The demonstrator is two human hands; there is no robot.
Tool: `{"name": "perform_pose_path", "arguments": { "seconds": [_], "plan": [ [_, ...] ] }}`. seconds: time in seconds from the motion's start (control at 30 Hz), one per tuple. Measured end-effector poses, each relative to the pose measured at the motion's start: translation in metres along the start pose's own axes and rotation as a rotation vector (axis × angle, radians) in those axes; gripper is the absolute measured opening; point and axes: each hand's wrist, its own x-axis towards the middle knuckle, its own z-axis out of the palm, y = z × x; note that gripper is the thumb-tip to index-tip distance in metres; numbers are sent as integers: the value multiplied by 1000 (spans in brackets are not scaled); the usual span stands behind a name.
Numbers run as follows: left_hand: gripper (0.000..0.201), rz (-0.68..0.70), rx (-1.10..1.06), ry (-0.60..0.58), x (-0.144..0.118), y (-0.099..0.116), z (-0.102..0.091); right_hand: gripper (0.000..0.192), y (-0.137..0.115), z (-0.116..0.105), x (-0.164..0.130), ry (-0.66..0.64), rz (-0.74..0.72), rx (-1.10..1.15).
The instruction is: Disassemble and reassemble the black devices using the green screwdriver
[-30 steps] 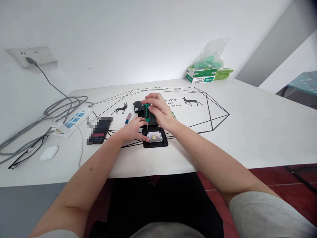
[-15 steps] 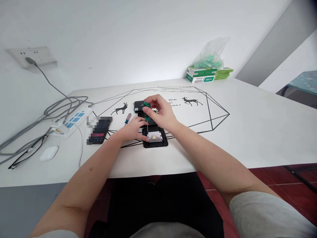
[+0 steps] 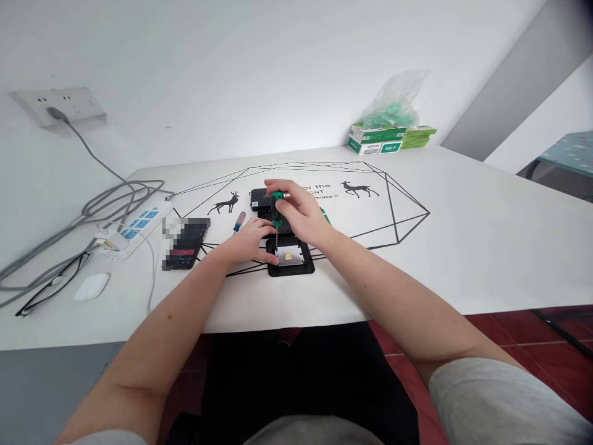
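Right hand (image 3: 301, 213) fingers have shifted around the top of the small green-handled screwdriver (image 3: 277, 210) since half a second ago: the thumb and forefinger now pinch the handle's cap from a slightly different angle, which reads as another turn of the tool. The hand is nearly closed, fingertips curled round the handle, while the thin shaft stands upright with its tip on the near-left part of the square black device with a silver plate (image 3: 290, 256). That device has not moved; it lies toward the near edge of the white printed table (image 3: 463, 235). Left hand (image 3: 248, 242) rests mostly flat with fingers bent, pressing on the device's left edge. Behind it sits a second black box (image 3: 259, 199), and a blue-and-red screwdriver (image 3: 239, 221) lies just left of the hands.
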Motion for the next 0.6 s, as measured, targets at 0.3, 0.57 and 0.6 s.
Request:
{"name": "perform_pose_path", "arguments": {
  "seconds": [0.3,0.57,0.6],
  "plan": [
    [88,-16,8,3,0,-1,0,33,10,-3,3,95,-238,-210],
    [81,19,-9,41,0,-6,5,42,4,4,2,101,66,-30],
    [81,17,-10,60,0,-6,5,46,4,5,1,85,96,4]
  ]
}}
